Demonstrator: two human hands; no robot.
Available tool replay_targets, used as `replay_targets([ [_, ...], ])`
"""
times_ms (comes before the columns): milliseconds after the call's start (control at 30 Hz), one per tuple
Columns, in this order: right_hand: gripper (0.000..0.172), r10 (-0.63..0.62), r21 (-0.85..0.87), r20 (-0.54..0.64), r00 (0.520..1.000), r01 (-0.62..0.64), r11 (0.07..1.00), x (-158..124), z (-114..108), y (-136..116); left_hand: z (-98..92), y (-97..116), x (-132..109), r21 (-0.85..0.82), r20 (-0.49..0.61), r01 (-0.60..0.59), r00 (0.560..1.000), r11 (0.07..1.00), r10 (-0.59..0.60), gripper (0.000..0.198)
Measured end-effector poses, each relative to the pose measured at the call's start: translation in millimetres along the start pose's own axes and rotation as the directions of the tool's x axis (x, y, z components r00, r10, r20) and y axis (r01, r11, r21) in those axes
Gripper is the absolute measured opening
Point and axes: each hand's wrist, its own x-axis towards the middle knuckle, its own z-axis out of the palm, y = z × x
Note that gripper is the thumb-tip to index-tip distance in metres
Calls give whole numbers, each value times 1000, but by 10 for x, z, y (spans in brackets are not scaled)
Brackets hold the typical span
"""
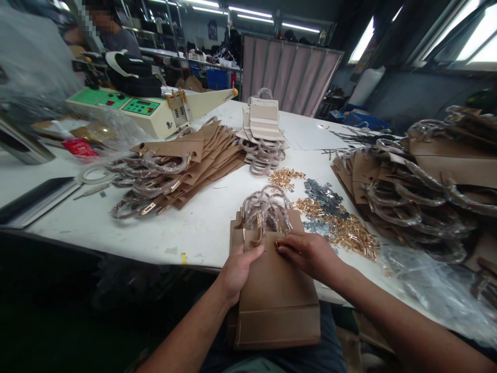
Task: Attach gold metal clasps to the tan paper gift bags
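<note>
The left hand's fingers [248, 261] curl closed around the upper edge of a tan faux-leather handbag [277, 305], held over the person's lap, while the right hand's fingers [289, 249] pinch at a small gold metal fitting [277, 244] on it. Plastic-wrapped loop handles [266, 210] lie just beyond, beside a heap of gold and grey metal fittings [337, 230] on the white desk [116, 233].

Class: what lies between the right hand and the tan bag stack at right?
Head view: a loose heap of gold metal fittings lies between the right hand and the tan bag stack.
</note>
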Motion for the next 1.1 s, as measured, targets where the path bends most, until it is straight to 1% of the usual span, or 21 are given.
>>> replay_targets([
  [67, 18, 1, -63, -33, 999, -3, 998, -9, 24, -25, 11, 9, -4, 6, -10, 3, 1000, 1000, -3, 43],
  [167, 19, -59, -181, -56, 997, 48, 982, -14, 59, -69, 18, 20, 3, 12, -19, 4, 1000, 1000, -4, 40],
  [267, 21, -100, -243, -86, 991, 76, 967, -1, 93, -84, 14, 21, 20, 22, -15, 8, 1000, 1000, -7, 38],
  [367, 19, -102, -221, -101, 990, 78, 972, 16, 105, -52, 11, 14, 22, 22, -18, -6, 1000, 1000, 6, 38],
  [467, 20, -115, -127, -38, 993, 109, 986, 32, 74, -19, 23, 11, 3, 25, -18, -8, 1000, 1000, 8, 40],
  [533, 19, -99, -111, -6, 995, 98, 989, 44, 50, -26, 41, 17, -14, 26, -26, -9, 1000, 1000, 10, 41],
  [633, 12, -32, -172, -17, 999, 29, 985, 57, 56, -84, 73, 32, -33, 38, -52, -13, 999, 999, 15, 42],
  [733, 11, -6, -243, -76, 997, -12, 970, 57, 107, -145, 100, 37, -37, 42, -69, -14, 997, 999, 17, 42],
  [833, 14, -62, -322, -120, 991, 20, 946, 61, 147, -159, 110, 24, -29, 19, -87, -22, 996, 1000, 24, 43],
  [933, 14, -123, -356, -100, 987, 80, 931, 74, 157, -124, 102, 12, -13, -8, -87, -10, 996, 1000, 10, 47],
  [1000, 15, -127, -345, -85, 988, 90, 934, 79, 156, -91, 90, 10, -4, -12, -76, -2, 997, 1000, 1, 49],
  [1100, 16, -104, -272, -66, 992, 82, 959, 76, 147, -47, 75, 13, 2, -6, -70, -10, 998, 1000, 9, 47],
])
